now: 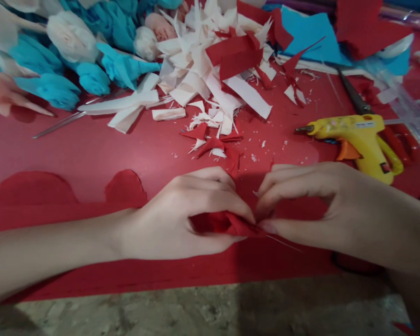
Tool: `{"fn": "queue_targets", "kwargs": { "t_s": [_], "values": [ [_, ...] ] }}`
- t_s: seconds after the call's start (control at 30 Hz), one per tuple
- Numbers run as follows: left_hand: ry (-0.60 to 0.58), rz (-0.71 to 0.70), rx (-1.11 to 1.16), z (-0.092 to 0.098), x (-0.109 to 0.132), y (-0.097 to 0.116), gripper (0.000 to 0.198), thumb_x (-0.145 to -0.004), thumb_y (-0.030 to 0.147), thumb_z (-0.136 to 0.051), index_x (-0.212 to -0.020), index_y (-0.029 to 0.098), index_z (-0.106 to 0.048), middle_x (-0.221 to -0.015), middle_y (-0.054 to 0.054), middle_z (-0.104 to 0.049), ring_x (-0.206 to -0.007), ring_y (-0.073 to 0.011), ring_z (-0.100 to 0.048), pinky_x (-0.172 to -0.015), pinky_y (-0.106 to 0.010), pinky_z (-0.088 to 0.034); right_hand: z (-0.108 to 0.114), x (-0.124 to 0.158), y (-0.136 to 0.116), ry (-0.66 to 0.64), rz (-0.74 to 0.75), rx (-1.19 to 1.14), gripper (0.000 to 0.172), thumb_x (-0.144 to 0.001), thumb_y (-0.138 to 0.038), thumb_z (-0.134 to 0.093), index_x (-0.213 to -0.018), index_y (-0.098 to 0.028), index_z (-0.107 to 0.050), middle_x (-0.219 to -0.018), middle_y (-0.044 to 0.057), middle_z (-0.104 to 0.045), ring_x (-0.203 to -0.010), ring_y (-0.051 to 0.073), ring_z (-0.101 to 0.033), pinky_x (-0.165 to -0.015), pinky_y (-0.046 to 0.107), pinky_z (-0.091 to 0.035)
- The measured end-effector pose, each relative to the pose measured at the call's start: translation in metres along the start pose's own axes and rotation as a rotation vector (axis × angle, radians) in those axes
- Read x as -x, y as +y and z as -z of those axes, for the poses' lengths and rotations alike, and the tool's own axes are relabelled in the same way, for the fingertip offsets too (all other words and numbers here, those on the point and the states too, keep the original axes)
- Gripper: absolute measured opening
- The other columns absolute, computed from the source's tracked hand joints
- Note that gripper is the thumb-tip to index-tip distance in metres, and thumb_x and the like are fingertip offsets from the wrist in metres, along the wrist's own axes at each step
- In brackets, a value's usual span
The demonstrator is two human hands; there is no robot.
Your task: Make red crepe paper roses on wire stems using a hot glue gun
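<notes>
Between my hands, just above the red tabletop, is a gathered piece of red crepe paper (243, 227). My left hand (192, 212) wraps round it, thumb below and fingers over the top. At its right tip my right hand (301, 200) pinches the paper between thumb and forefinger. A thin pale strand (285, 243), perhaps thread or glue, trails from that tip toward the lower right. Two rounded red pieces lie to the left, a wider one (35, 187) and a smaller one (126, 187) near my left wrist.
A yellow glue gun (353, 133) lies at the right, nozzle pointing left. White and red paper scraps (210, 79) are heaped at the back centre. Blue and cream paper flowers (72, 37) fill the back left, with a thin metal rod (58, 125) before them. The table's front edge borders a mottled floor.
</notes>
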State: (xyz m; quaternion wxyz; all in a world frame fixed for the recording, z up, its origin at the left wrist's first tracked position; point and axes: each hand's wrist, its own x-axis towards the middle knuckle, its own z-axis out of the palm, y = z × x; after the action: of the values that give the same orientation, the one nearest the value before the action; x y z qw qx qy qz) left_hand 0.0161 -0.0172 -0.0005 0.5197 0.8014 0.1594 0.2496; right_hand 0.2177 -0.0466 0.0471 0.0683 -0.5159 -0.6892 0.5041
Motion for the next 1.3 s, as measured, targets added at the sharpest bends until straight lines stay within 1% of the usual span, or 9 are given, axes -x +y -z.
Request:
{"fn": "queue_targets", "kwargs": {
  "t_s": [0.17,0.33,0.47,0.57,0.63,0.77,0.9,1.0,1.3],
  "values": [
    [-0.004,-0.007,0.018,-0.0010,-0.0002,0.0000,0.016,-0.072,0.012,-0.063,-0.087,0.018,-0.061,-0.077,-0.004,-0.069,-0.075,-0.0147,-0.058,-0.072,-0.030,-0.051,0.0000,-0.0015,0.0004,-0.030,-0.037,-0.015,0.006,-0.070,-0.024,-0.062,-0.074,-0.024,-0.067,-0.080,-0.004,-0.063,-0.073,0.011,-0.058,-0.067,0.021,-0.044],
    [-0.008,-0.013,0.030,-0.0016,-0.0001,0.0006,0.013,-0.073,0.011,-0.062,-0.085,0.013,-0.061,-0.076,-0.007,-0.069,-0.074,-0.0157,-0.058,-0.073,-0.031,-0.051,-0.0023,-0.0025,0.0000,-0.017,-0.055,-0.007,0.004,-0.068,-0.024,-0.063,-0.072,-0.026,-0.066,-0.078,-0.008,-0.062,-0.072,0.007,-0.057,-0.066,0.019,-0.043],
    [-0.005,-0.019,0.031,-0.0021,-0.0008,0.0004,0.013,-0.073,0.012,-0.061,-0.086,0.014,-0.062,-0.075,-0.007,-0.069,-0.073,-0.0158,-0.058,-0.073,-0.032,-0.051,-0.0018,-0.0024,-0.0006,-0.021,-0.054,-0.009,0.006,-0.068,-0.023,-0.064,-0.072,-0.026,-0.065,-0.077,-0.009,-0.062,-0.071,0.006,-0.057,-0.065,0.017,-0.043],
    [-0.004,-0.009,0.042,-0.0023,-0.0012,0.0002,0.013,-0.073,0.012,-0.060,-0.086,0.015,-0.062,-0.075,-0.007,-0.069,-0.073,-0.0160,-0.058,-0.072,-0.032,-0.051,-0.0014,-0.0023,-0.0009,-0.051,-0.070,-0.012,0.005,-0.068,-0.026,-0.064,-0.073,-0.026,-0.065,-0.078,-0.008,-0.062,-0.073,0.007,-0.057,-0.066,0.018,-0.043],
    [0.002,-0.005,0.043,-0.0023,-0.0013,0.0004,0.013,-0.072,0.011,-0.062,-0.085,0.014,-0.062,-0.075,-0.007,-0.069,-0.073,-0.0161,-0.058,-0.071,-0.032,-0.051,-0.0017,-0.0020,-0.0013,-0.043,-0.076,-0.013,0.005,-0.069,-0.028,-0.064,-0.073,-0.026,-0.064,-0.078,-0.008,-0.062,-0.073,0.007,-0.057,-0.066,0.018,-0.043],
    [0.016,0.024,0.031,-0.0019,-0.0010,0.0015,0.014,-0.072,0.011,-0.062,-0.085,0.013,-0.062,-0.073,-0.006,-0.067,-0.072,-0.0144,-0.057,-0.068,-0.028,-0.051,-0.0021,-0.0013,-0.0027,-0.024,-0.077,-0.019,0.004,-0.071,-0.029,-0.063,-0.074,-0.026,-0.064,-0.078,-0.008,-0.062,-0.073,0.007,-0.057,-0.066,0.018,-0.043],
    [0.008,0.091,0.027,-0.0010,0.0001,0.0024,0.012,-0.072,0.013,-0.062,-0.084,0.010,-0.063,-0.073,-0.007,-0.064,-0.072,-0.0132,-0.057,-0.067,-0.025,-0.049,-0.0006,-0.0005,-0.0037,-0.038,-0.092,-0.006,0.007,-0.072,-0.031,-0.061,-0.076,-0.026,-0.064,-0.080,-0.009,-0.062,-0.073,0.007,-0.057,-0.066,0.018,-0.042],
    [0.013,0.116,0.040,-0.0004,0.0013,0.0021,0.014,-0.072,0.016,-0.063,-0.085,0.010,-0.063,-0.074,-0.007,-0.063,-0.072,-0.0139,-0.058,-0.066,-0.025,-0.049,0.0000,0.0000,-0.0036,-0.025,-0.091,0.014,0.009,-0.070,-0.033,-0.062,-0.077,-0.026,-0.063,-0.080,-0.010,-0.062,-0.073,0.006,-0.056,-0.066,0.017,-0.042],
    [0.040,0.152,0.049,-0.0016,0.0011,0.0014,0.014,-0.071,0.015,-0.064,-0.084,0.010,-0.064,-0.075,-0.007,-0.062,-0.072,-0.0142,-0.057,-0.066,-0.026,-0.049,-0.0042,0.0002,-0.0031,0.037,-0.055,0.054,0.007,-0.072,-0.032,-0.059,-0.076,-0.027,-0.061,-0.078,-0.011,-0.061,-0.072,0.005,-0.056,-0.066,0.016,-0.041]
  ]
}}
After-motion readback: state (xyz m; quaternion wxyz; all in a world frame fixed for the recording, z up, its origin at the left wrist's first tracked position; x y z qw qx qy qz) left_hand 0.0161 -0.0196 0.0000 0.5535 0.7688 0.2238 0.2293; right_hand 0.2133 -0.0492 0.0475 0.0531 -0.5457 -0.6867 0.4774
